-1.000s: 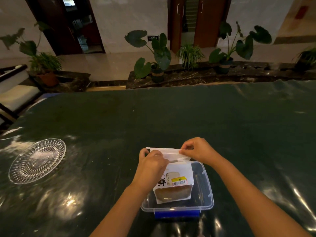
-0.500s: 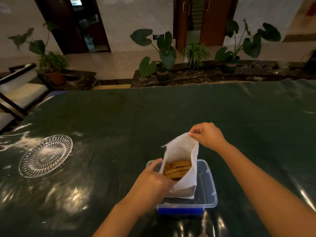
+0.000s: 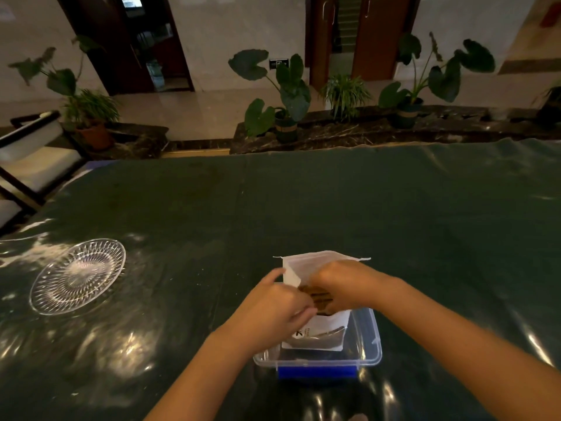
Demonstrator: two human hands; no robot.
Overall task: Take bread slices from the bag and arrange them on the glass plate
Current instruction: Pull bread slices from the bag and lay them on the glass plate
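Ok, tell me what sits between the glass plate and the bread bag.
Nothing: in the head view, only bare dark table cover separates the glass plate from the bread bag.

White paper bag (image 3: 315,332): stood upright, mouth opened, brown bread slices (image 3: 317,296) exposed within. Glass plate (image 3: 77,276): clear, ribbed, round, laid flat well apart at left, unfilled.
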